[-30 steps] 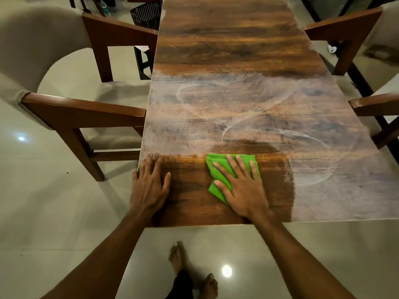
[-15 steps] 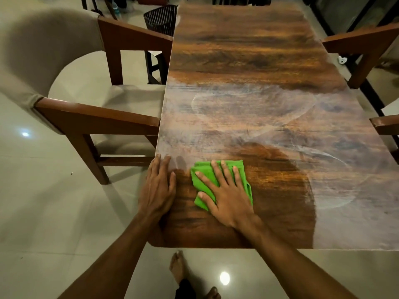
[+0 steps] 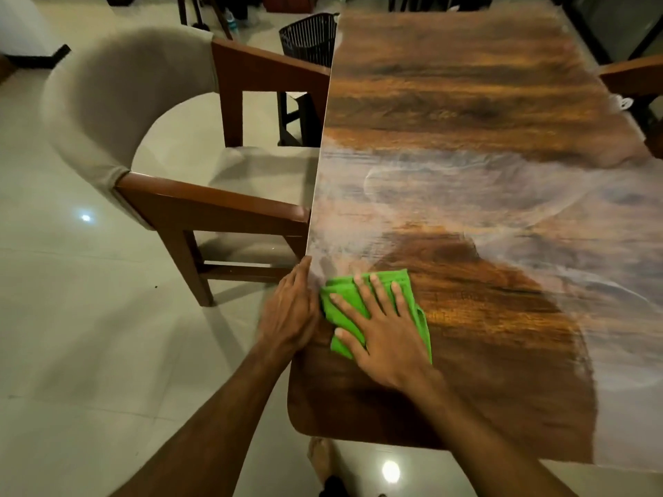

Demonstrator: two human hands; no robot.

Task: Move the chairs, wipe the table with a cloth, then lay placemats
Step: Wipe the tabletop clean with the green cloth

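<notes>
A green cloth point(image 3: 341, 294) lies folded on the wooden table point(image 3: 484, 335) near its front left corner. My right hand point(image 3: 385, 335) presses flat on the cloth with straight, spread fingers. Just left of it, my left hand point(image 3: 288, 310) rests on the table's left edge, fingers straight, touching the cloth's side. The wood around the cloth looks dark and wiped, while a pale dusty film with swirl marks covers the middle and right of the table. A wooden armchair point(image 3: 186, 195) with a beige curved back stands against the left edge.
A second chair's armrest point(image 3: 631, 75) shows at the table's right side. A black slatted basket point(image 3: 308, 39) sits on the floor behind the left chair. Glossy tile floor point(image 3: 89, 335) spreads to the left. My bare foot point(image 3: 319, 457) is under the table's near edge.
My right hand has slid the cloth leftward across the near end until it meets my left hand at the edge. The view has shifted left.
</notes>
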